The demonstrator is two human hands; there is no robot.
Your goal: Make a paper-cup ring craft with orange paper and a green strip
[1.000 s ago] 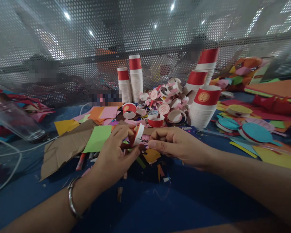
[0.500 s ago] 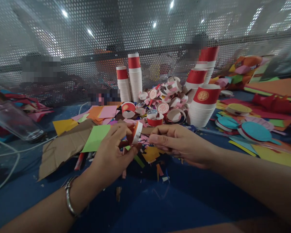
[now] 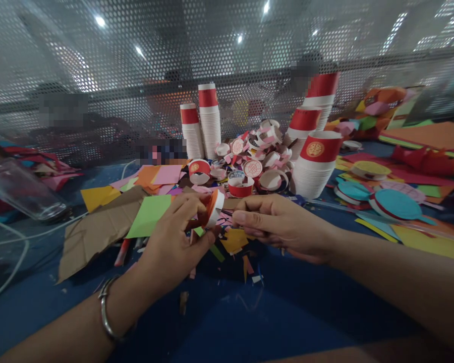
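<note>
Above blue table point(image 3: 227, 312), hands point(image 3: 174, 237) gripping cup piece point(image 3: 214, 208), gold-emblemed red cup point(image 3: 318, 150) beyond

A glass point(image 3: 26, 189) is at the far left, with a white cable point(image 3: 24, 257) near it. A brown cardboard point(image 3: 102, 229) lies partly under green paper point(image 3: 148, 216). Behind the cup stacks point(image 3: 210, 126) rises a perforated screen point(image 3: 136, 65); an orange paper figure point(image 3: 386, 103) sits at the back right.
</note>
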